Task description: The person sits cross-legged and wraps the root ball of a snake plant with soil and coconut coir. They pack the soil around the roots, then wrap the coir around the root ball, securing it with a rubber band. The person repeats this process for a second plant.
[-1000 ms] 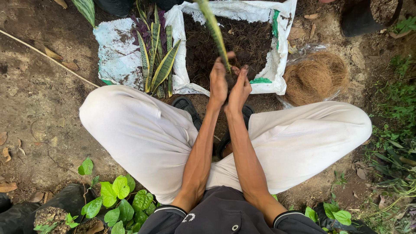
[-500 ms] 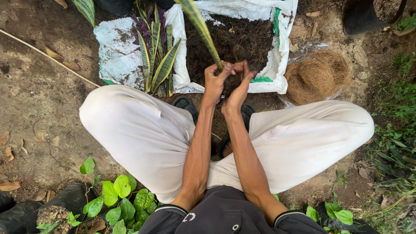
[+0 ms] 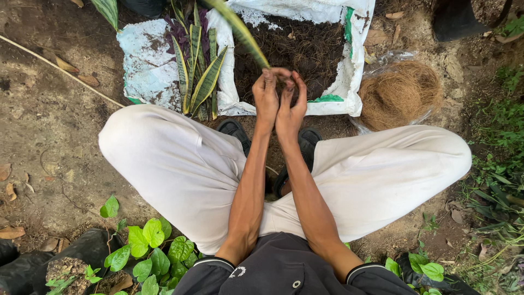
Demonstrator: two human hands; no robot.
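A long green-and-yellow striped leaf [image 3: 240, 30] rises from between a squatting person's two hands and slants up and to the left, out past the top edge of the view. The left hand [image 3: 266, 98] and the right hand [image 3: 291, 106] are pressed side by side, fingers curled shut around the leaf's lower end, which is hidden inside the grip. Both forearms reach straight forward between knees clad in white trousers [image 3: 174, 169].

Just beyond the hands lies an opened white sack [image 3: 349, 71] filled with dark, crumbly soil [image 3: 311, 49]; the fingertips hang over its near edge. Left of the hands, a clump of similar striped leaves [image 3: 199, 76] stands upright against a second, flattened white sack [image 3: 147, 65]. To the right of the hands, a mound of brown coconut fibre [image 3: 401, 93] sits in a clear plastic bag. Beneath the wrists, black shoes [image 3: 234, 130] show on the bare earth.

Nearer the person's body, low on the left, small broad-leaved green plants [image 3: 147, 251] grow from black bags [image 3: 87, 251] of soil. Weeds and grass [image 3: 502, 164] edge the ground far off to the right, and dry fallen leaves [image 3: 8, 188] dot the dirt to the far left.
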